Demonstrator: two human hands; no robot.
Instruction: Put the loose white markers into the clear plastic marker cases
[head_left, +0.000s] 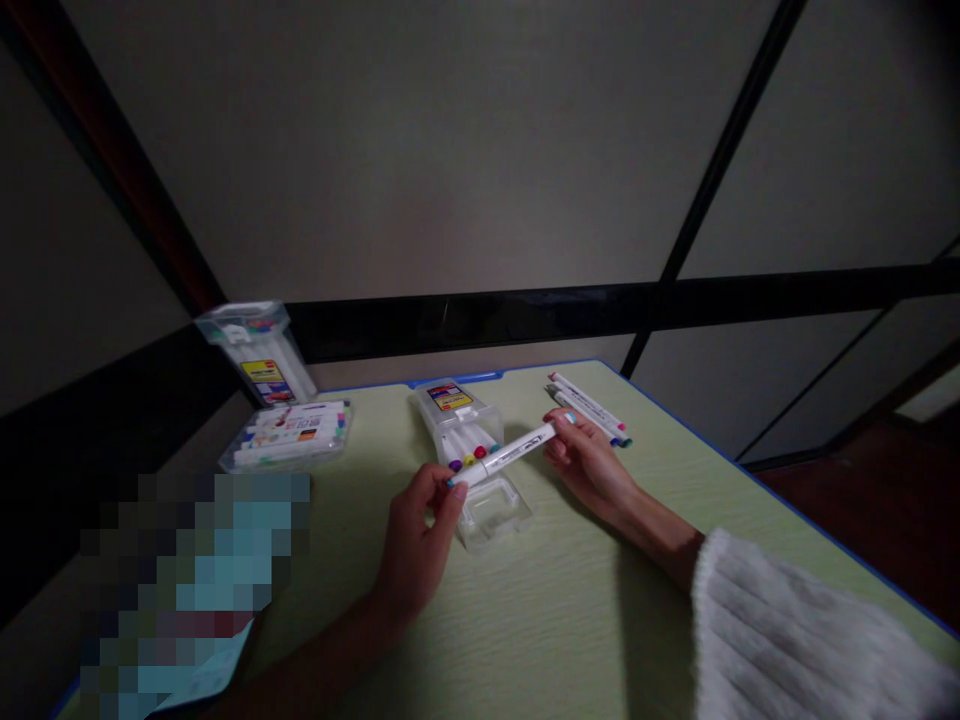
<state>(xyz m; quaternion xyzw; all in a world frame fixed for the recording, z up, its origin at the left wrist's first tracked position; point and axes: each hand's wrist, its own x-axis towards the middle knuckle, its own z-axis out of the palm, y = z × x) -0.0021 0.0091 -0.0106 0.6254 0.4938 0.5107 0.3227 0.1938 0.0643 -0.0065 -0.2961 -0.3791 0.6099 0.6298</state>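
A white marker [517, 449] with blue ends is held slantwise above the table between both hands. My left hand [420, 535] pinches its lower left end, and my right hand [589, 458] grips the upper right end. Behind it lies a clear plastic marker case [439, 412] with a yellow label, its lid [496, 512] folded open toward me. Purple, yellow and red marker tips show at the case's mouth, partly hidden by the held marker. Beyond my right hand, several loose white markers [589, 405] lie side by side.
At the back left, a clear marker case [270, 365] stands upright behind another case lying flat [289, 435]. A blurred-out, light blue flat object [217, 640] lies at the left edge. The pale green table [540, 630] has a blue rim and meets a panelled wall.
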